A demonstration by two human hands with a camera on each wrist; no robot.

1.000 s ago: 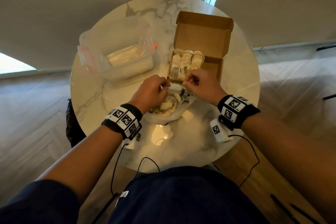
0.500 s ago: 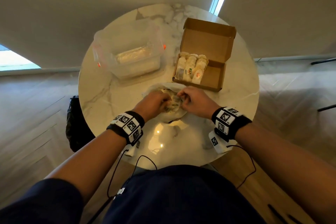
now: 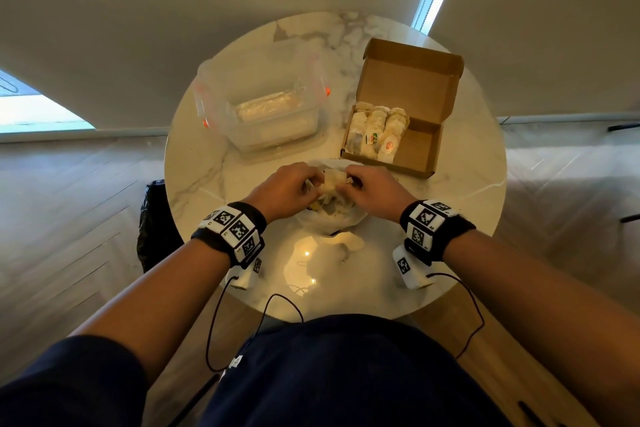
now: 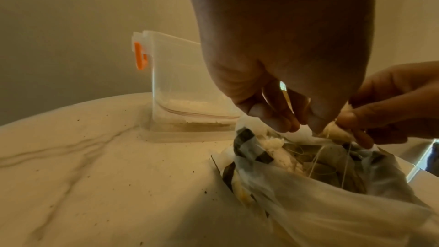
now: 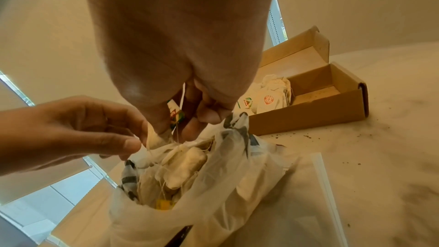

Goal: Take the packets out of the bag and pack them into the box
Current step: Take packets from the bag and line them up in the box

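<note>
Above the mouth of the bag [image 3: 330,218], near table [image 3: 460,198] edge: one packet [image 3: 331,181] pinched between left hand [image 3: 285,191] and right hand [image 3: 377,192], long axis roughly left to right, strings hanging down into bag. Right hand also pinching a paper tag [image 5: 177,115]. Beyond, cardboard box [image 3: 420,149], lid open and standing away from person, three rows of packets [image 3: 375,130] at its left end. Left of box, one clear container [image 3: 263,111] with orange clips. More packets inside bag, number not countable.

Both hands pulled back from box [image 3: 412,146] edge to bag [image 3: 332,218] mouth; left hand [image 3: 284,191] and right hand [image 3: 374,189] now pinch one packet [image 3: 331,180] (strings trailing) above it.
</note>
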